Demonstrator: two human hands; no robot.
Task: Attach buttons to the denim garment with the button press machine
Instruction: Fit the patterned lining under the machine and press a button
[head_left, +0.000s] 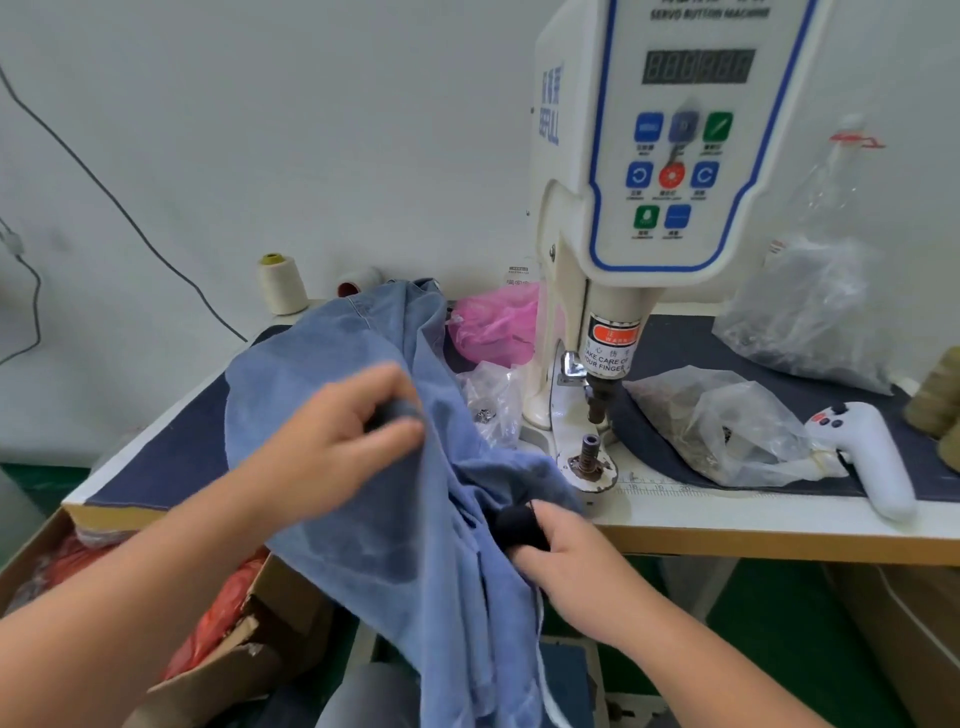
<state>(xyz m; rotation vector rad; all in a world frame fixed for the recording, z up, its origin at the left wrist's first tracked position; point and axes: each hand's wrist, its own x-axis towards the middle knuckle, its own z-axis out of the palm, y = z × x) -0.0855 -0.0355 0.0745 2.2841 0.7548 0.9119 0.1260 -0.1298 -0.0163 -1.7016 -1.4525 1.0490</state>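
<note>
Both hands, left hand (343, 441) and right hand (566, 551), pinching denim garment (415, 519) beside press machine (670, 156)

Both hands gripped the denim garment (395, 467): left hand (337, 441) on the worktop (727, 512), right hand (566, 551) near the button press machine (649, 208).

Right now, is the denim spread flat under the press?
No. The denim garment is bunched, gripped by both hands, beside the lower die.
</note>
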